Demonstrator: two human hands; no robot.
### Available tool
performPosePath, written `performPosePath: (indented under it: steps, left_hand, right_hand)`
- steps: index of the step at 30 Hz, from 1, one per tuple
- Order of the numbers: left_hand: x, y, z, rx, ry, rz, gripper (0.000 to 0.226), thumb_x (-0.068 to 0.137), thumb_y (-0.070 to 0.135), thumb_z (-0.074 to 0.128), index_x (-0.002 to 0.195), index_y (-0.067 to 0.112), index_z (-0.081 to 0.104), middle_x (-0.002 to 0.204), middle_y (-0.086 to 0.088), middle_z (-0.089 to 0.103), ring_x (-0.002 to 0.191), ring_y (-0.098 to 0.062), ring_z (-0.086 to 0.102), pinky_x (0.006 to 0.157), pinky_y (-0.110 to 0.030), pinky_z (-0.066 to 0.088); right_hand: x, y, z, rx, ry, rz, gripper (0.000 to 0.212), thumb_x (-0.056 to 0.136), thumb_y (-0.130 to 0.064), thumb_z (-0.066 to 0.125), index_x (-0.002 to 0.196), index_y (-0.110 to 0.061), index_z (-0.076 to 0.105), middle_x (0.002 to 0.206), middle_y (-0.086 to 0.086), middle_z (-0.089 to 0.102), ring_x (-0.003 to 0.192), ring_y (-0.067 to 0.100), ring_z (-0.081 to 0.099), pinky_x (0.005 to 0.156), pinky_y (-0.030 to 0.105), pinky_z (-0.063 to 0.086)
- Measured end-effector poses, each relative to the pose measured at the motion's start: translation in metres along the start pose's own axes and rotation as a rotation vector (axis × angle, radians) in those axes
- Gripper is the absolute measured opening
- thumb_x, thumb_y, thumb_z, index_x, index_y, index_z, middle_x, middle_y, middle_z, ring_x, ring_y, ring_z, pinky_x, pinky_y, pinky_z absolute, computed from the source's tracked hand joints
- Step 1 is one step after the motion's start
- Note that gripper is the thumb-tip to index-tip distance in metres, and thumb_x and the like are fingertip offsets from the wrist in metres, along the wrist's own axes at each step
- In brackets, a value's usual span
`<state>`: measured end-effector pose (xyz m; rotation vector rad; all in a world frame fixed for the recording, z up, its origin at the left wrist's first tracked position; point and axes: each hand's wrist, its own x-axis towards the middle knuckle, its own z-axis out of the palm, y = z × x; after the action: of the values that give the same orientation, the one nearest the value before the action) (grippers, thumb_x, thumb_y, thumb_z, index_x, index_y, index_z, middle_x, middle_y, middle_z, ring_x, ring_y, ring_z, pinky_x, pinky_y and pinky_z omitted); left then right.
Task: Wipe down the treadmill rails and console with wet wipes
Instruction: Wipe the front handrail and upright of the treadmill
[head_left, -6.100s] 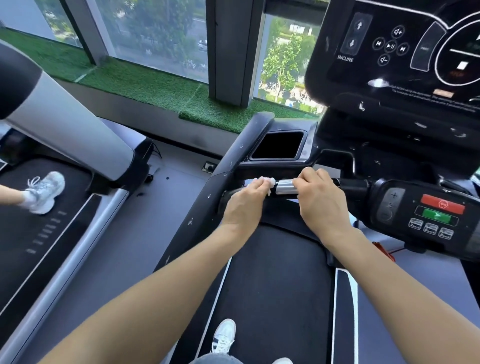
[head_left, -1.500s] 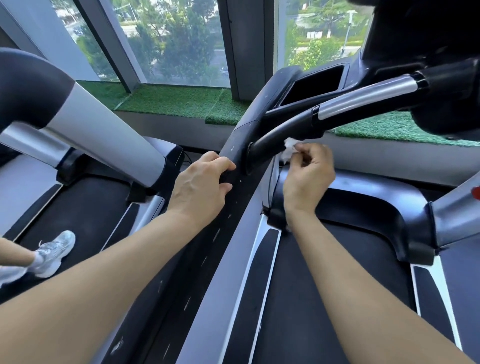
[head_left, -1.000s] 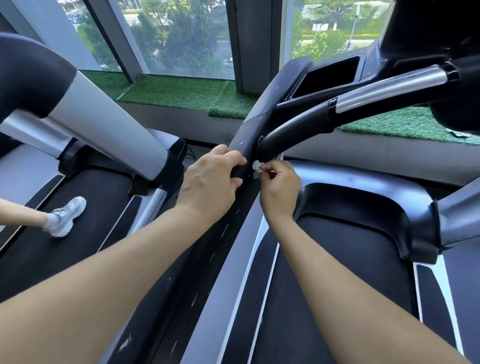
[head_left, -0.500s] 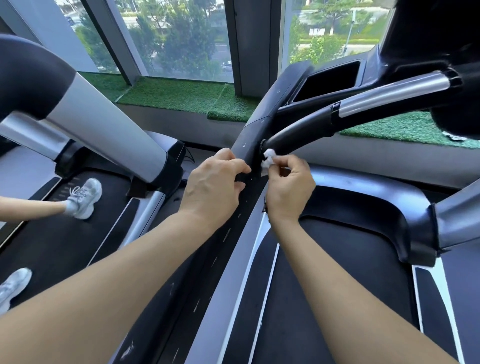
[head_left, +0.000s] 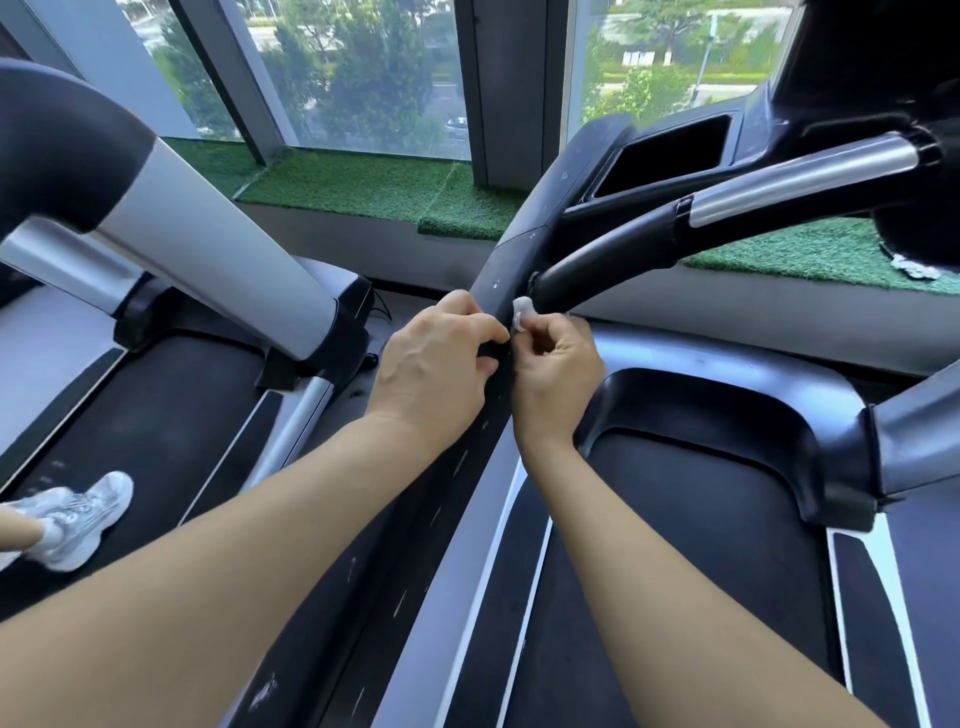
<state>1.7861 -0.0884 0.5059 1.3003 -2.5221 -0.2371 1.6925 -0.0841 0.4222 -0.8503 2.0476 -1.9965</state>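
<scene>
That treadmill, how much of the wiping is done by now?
Done: cannot tell; no wiped surface looks any different. In hand: the right hand pinches a balled wipe against the joint where the curved handle meets the black rail; the left hand grips that rail. Left: the rail's near stretch shows pale specks; the console is mostly out of view.

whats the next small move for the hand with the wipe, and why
Probably slide the right hand with its small crumpled white wet wipe up the curved black handlebar: the wipe sits at its base, where it joins the black upright rail the left hand grips.
</scene>
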Motion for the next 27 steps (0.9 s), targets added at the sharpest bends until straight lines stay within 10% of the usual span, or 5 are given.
performPosePath:
  steps: [16,27]
  left_hand:
    - [0.001,-0.002,0.001,0.008,0.017,0.016,0.026,0.091,0.019,0.061,0.115,0.027,0.066,0.112,0.012,0.054,0.095,-0.014,0.054,0.071,-0.012,0.022]
    - [0.003,0.006,-0.003,0.022,-0.05,-0.019,0.029,0.093,0.014,0.059,0.119,0.024,0.064,0.117,0.01,0.052,0.104,-0.017,0.053,0.084,-0.023,0.037]
  right_hand:
    - [0.03,0.015,0.0,-0.11,-0.084,0.415,0.013,0.086,-0.002,0.056,0.087,-0.008,0.068,0.085,0.004,0.065,0.077,0.02,0.053,0.054,0.018,0.035]
    - [0.045,-0.029,-0.036,0.645,0.191,0.715,0.027,0.079,0.017,0.062,0.064,-0.005,0.058,0.067,0.01,0.062,0.059,0.017,0.063,0.064,0.023,0.057]
